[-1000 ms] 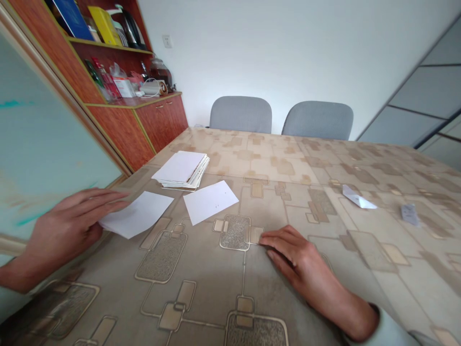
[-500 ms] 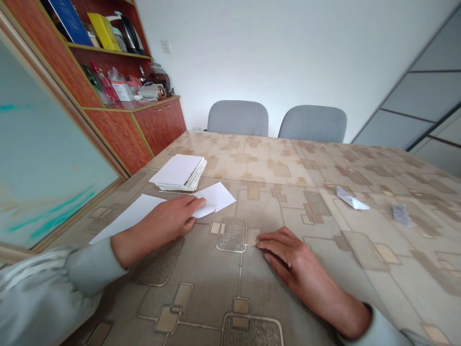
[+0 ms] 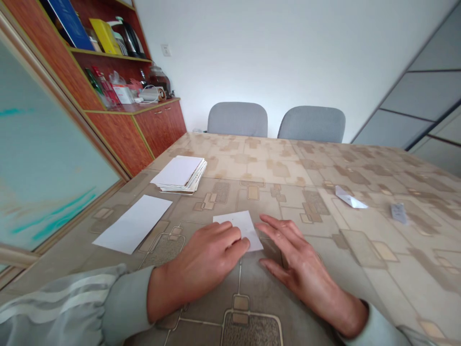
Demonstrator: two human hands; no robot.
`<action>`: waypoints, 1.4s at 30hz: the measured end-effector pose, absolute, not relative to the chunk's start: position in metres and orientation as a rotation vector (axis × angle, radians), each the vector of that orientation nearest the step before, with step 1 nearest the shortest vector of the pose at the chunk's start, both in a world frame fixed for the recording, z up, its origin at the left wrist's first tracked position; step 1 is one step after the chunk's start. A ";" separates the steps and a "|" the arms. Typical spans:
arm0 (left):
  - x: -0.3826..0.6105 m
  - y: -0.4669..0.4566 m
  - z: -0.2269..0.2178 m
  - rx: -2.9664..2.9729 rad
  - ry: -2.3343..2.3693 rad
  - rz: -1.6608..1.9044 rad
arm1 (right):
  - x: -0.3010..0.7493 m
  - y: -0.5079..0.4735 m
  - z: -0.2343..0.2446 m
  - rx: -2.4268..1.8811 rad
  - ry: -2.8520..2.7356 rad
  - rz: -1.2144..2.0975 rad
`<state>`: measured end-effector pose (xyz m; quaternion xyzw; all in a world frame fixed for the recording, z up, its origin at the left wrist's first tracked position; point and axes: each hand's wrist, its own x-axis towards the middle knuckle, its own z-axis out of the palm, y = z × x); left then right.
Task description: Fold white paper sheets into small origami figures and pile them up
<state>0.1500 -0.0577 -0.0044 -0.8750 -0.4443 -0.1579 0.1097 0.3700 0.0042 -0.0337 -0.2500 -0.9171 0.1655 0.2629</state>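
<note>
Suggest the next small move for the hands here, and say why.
Probably the right hand should press its fingertips onto the white paper sheet to steady it: the left hand lies on the sheet's near part, while those fingertips sit just by its right edge, and the sheet lies loose on the patterned tabletop.

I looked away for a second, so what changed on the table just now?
The left hand moved across and drew the white sheet from beside the stack toward the person; it now rests on that sheet. The right hand moved up beside the sheet's right edge. The other sheet, paper stack and folded paper stayed put.
</note>
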 end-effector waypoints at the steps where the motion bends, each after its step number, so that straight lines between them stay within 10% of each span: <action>1: 0.157 -0.061 -0.006 -2.605 -1.270 -0.460 | 0.369 0.003 -0.034 -0.662 -2.500 0.456; 26: 0.151 -0.078 -0.044 -2.557 -2.447 -1.682 | 0.360 0.004 -0.031 -0.756 -2.342 0.703; 42: 0.151 -0.079 -0.037 -2.762 -1.662 -0.691 | 0.364 0.006 -0.046 -0.967 -2.465 0.449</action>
